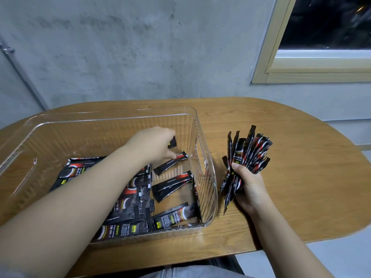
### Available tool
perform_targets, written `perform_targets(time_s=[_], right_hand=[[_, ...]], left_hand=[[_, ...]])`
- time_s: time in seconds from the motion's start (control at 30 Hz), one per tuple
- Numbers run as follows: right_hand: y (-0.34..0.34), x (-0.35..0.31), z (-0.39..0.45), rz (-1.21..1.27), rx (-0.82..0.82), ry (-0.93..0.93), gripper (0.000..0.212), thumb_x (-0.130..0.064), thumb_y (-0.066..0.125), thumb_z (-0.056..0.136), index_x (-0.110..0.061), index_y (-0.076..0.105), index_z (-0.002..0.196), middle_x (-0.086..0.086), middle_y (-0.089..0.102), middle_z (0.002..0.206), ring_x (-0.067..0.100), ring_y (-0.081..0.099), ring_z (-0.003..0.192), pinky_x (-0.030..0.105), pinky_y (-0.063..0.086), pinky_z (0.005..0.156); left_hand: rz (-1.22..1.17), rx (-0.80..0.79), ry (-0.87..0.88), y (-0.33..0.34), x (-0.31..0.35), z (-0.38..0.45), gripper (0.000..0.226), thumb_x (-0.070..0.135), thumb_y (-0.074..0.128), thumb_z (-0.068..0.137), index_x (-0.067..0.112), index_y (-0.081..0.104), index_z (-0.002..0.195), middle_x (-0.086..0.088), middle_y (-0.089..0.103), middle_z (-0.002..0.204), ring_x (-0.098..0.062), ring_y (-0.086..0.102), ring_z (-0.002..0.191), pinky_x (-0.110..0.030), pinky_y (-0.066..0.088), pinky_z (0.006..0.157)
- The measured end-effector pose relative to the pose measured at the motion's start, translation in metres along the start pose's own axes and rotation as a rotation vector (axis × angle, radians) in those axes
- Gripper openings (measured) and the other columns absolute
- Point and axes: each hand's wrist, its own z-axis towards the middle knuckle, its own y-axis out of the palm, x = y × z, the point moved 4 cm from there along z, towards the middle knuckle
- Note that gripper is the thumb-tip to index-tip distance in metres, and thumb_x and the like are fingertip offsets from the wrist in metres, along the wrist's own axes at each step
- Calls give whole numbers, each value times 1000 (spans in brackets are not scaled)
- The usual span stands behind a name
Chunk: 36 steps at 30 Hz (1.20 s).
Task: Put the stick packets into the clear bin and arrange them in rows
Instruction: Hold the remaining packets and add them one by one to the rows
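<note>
A clear ribbed bin (112, 117) stands on the wooden table (291, 177). Several black-and-red stick packets (128, 197) lie in a row on its floor, and a few loose packets (171, 163) lie askew at its right end. My left hand (152, 145) reaches into the bin and pinches one packet (172, 142), with a finger touching a loose packet below it. To the right of the bin, my right hand (248, 187) grips a fanned bundle of packets (249, 153) upright above the table.
A grey concrete wall stands right behind the table. A window with a pale frame (281, 73) is at the upper right. The table's rounded right end (357, 169) drops off to the floor. My lap shows at the bottom edge.
</note>
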Motion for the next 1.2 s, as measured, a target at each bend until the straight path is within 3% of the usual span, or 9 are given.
perform_targets(time_s=[0.13, 0.2, 0.43, 0.53, 0.67, 0.73, 0.87, 0.97, 1.2], right_hand=[[0, 0, 0, 1, 5, 2, 15, 3, 56, 87, -5, 62, 99, 10, 67, 83, 24, 64, 76, 44, 51, 81], [0, 0, -1, 5, 5, -3, 15, 3, 56, 87, -5, 62, 97, 10, 66, 83, 24, 64, 76, 44, 50, 82], [1, -1, -1, -4, -8, -7, 15, 3, 55, 86, -6, 62, 97, 9, 66, 82, 24, 63, 76, 45, 50, 81], [0, 0, 0, 0, -10, 0, 15, 3, 56, 86, -4, 62, 98, 9, 66, 81, 24, 64, 75, 43, 51, 80], [-1, 1, 2, -14, -11, -9, 17, 2, 56, 86, -5, 63, 100, 10, 66, 85, 24, 63, 77, 41, 51, 78], [-1, 1, 2, -12, -11, -12, 17, 2, 56, 86, -5, 63, 100, 11, 66, 86, 25, 63, 79, 42, 50, 80], [0, 1, 2, -3, -6, -8, 15, 3, 55, 87, -6, 62, 98, 9, 66, 81, 24, 63, 75, 42, 51, 78], [0, 0, 1, -14, -9, -4, 15, 2, 56, 87, -7, 62, 97, 6, 67, 79, 21, 65, 72, 38, 54, 72], [1, 0, 0, -12, -10, -5, 17, 1, 57, 86, -5, 62, 101, 10, 66, 85, 25, 64, 78, 45, 51, 81]], left_hand=[[197, -203, 15, 18, 8, 5, 44, 50, 66, 81, 14, 56, 104, 1, 54, 80, -22, 56, 75, -36, 53, 69], [270, -238, 44, 25, 13, 9, 40, 45, 64, 84, 15, 55, 108, -2, 60, 93, -24, 58, 80, -37, 53, 70], [382, -89, 170, 31, 14, 18, 9, 21, 56, 93, 19, 48, 94, -3, 62, 101, -26, 61, 88, -37, 51, 69], [387, -19, 178, 35, 10, 18, 16, 8, 50, 92, 19, 41, 84, -4, 62, 96, -26, 57, 78, -37, 50, 66], [342, 44, 194, 39, 5, 17, 6, 22, 48, 96, 17, 50, 95, -2, 61, 98, -27, 61, 82, -35, 50, 66], [279, 59, 190, 33, 4, 13, 22, 34, 51, 95, 15, 54, 106, 0, 61, 98, -24, 62, 83, -37, 53, 69], [193, -204, 169, 24, 19, -5, 50, 55, 59, 83, 15, 54, 113, 1, 59, 92, -20, 57, 80, -31, 50, 67], [267, -362, 154, 35, 30, -15, 52, 55, 59, 84, 12, 51, 112, -5, 59, 102, -22, 53, 81, -33, 45, 66], [215, -280, 131, 39, 21, -4, 52, 53, 58, 86, 13, 50, 118, -2, 56, 93, -24, 54, 80, -36, 49, 69]])
